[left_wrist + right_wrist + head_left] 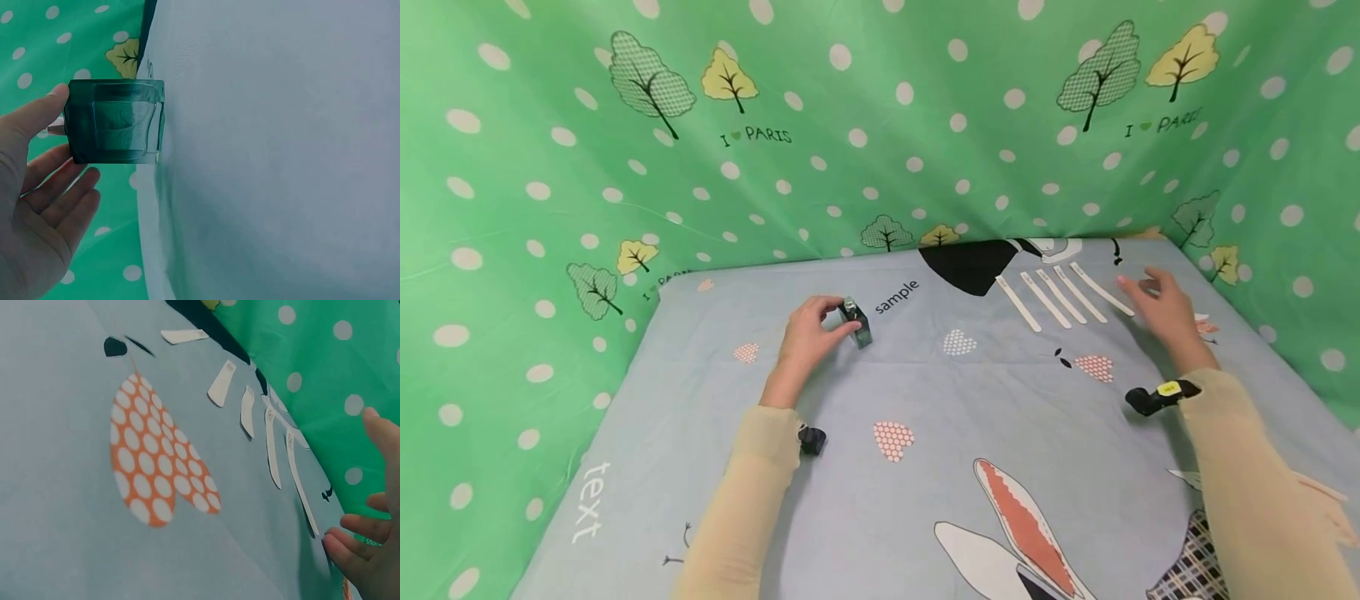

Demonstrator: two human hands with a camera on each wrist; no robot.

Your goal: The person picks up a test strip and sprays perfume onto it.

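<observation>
My left hand (805, 340) pinches a small dark-green glass perfume bottle (856, 326) between thumb and fingers, left of the printed word "sample". In the left wrist view the squarish bottle (114, 122) is see-through, with the thumb at its upper corner and its base close to the cloth. Several narrow white paper test strips (1051, 298) lie fanned out at the back right, small print at their far ends. Over the near end of the rightmost strip (300, 481) hovers my right hand (1167, 317), fingers loosely bent and holding nothing.
A pale blue-grey printed cloth (850, 392) with hearts and a rabbit covers the table. Behind it and at both sides hangs a green dotted curtain (820, 125). Black wrist cameras (1159, 397) stick out from both sleeves.
</observation>
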